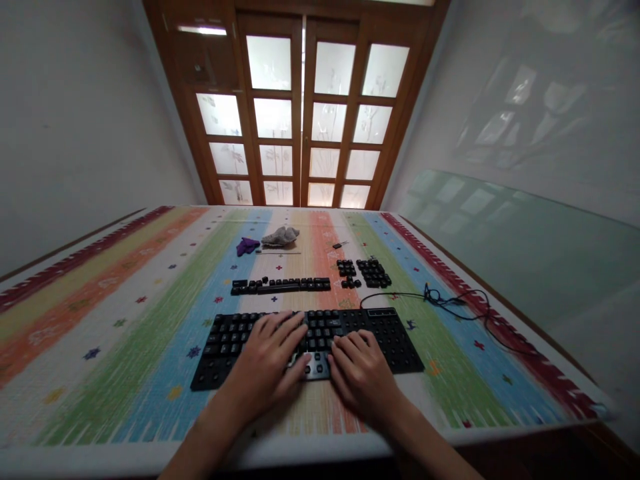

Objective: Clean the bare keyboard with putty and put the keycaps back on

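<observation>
A black computer keyboard lies across the table in front of me, with keycaps on its left and middle. Bare switch spots show on its right block and along parts of its front row. My left hand rests over the middle keys, its fingers stretched out and a little apart. Beside it, my right hand is curled at the keys right of the middle, fingers close together. Whatever may sit under its fingertips is hidden. Behind the keyboard, removed keycaps lie in a long row and two groups.
A purple cloth, a grey cloth and a thin stick lie farther back. Near them is a small black tool with wire prongs. The keyboard's cable coils to the right on the striped tablecloth.
</observation>
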Available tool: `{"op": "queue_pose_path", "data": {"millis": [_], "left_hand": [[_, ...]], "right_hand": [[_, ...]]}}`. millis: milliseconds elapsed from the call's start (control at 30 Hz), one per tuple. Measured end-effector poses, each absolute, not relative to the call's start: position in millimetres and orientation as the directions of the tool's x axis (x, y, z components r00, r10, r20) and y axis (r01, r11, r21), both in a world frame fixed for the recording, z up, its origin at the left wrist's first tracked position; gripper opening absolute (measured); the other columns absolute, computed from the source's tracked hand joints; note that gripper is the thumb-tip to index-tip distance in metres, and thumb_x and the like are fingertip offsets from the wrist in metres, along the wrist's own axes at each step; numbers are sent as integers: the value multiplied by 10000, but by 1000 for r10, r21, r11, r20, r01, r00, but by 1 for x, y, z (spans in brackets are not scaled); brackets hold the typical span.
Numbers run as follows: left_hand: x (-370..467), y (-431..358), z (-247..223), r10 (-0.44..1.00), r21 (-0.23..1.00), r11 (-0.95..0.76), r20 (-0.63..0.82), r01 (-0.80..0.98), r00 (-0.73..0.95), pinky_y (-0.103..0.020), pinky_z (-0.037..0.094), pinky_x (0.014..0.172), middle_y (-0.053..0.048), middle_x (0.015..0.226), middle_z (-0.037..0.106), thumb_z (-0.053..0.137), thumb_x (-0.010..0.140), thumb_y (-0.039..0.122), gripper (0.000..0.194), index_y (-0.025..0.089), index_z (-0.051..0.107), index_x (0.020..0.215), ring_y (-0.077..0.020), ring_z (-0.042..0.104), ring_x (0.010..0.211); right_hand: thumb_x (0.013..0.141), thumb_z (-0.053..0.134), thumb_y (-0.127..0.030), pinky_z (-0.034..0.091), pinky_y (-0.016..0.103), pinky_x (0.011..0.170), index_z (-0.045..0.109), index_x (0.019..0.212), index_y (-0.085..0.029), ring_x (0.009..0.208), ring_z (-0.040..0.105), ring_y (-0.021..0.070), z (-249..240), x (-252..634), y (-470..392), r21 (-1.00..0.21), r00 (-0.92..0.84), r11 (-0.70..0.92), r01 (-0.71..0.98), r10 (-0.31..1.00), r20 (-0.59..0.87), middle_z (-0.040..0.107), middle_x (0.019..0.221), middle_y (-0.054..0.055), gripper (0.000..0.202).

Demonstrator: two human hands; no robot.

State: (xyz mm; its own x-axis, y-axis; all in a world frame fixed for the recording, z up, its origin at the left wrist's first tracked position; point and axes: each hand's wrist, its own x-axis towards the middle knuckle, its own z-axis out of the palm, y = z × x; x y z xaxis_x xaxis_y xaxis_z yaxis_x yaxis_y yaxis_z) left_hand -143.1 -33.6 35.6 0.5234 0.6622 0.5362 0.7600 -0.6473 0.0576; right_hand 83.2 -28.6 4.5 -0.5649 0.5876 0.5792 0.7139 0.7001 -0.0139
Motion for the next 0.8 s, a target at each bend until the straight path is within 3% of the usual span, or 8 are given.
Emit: {"op": "queue_pose_path", "data": {"millis": [100, 200, 233, 433, 800], "left_hand": [[-176, -3, 47, 725, 99, -584, 510, 806, 463, -473, 471, 1013, -103, 1278, 680, 497, 999, 341, 310, 174, 630, 1225, -274, 608, 1178], [-204, 31, 54, 865, 138, -416, 365, 899, 345, -435, 463, 1043, -79, 1276, 686, 476, 984, 370, 326, 196, 655, 1193, -262, 614, 1195], [-212, 42, 56, 916, 131, -326, 288, 936, 278, -404, 455, 1058, -62, 1284, 683, 473, 976, 385, 333, 214, 656, 1195, -248, 614, 1203], [-242, 86, 55, 981, 68, -51, 188, 996, 38, -377, 511, 924, -127, 1232, 703, 446, 934, 397, 397, 166, 681, 1154, -306, 659, 1137], [-242, 114, 50, 999, 36, 48, -8, 998, -47, -378, 510, 871, -115, 1064, 733, 527, 959, 349, 270, 158, 703, 1034, -275, 680, 1029]], "right_hand": [[956, 509, -146, 360, 435, 894, 658, 946, -154, 896, 556, 232, 4, 83, -29, -77, -523, 704, 706, 591, 615, 677, 904, 90, 149], [955, 504, -139, 361, 431, 891, 659, 968, -152, 896, 564, 226, 2, 83, -28, -108, -509, 717, 689, 584, 632, 686, 938, 90, 157], [954, 501, -137, 362, 429, 888, 660, 972, -152, 897, 566, 226, 0, 83, -28, -117, -504, 720, 684, 583, 638, 688, 945, 89, 160], [959, 491, -126, 370, 422, 878, 663, 1002, -152, 898, 575, 228, -3, 84, -29, -166, -463, 725, 668, 580, 671, 698, 961, 85, 179], [952, 520, -117, 406, 423, 864, 673, 1064, -157, 896, 589, 225, 0, 88, -30, -244, -432, 734, 634, 597, 676, 704, 995, 80, 193]]}}
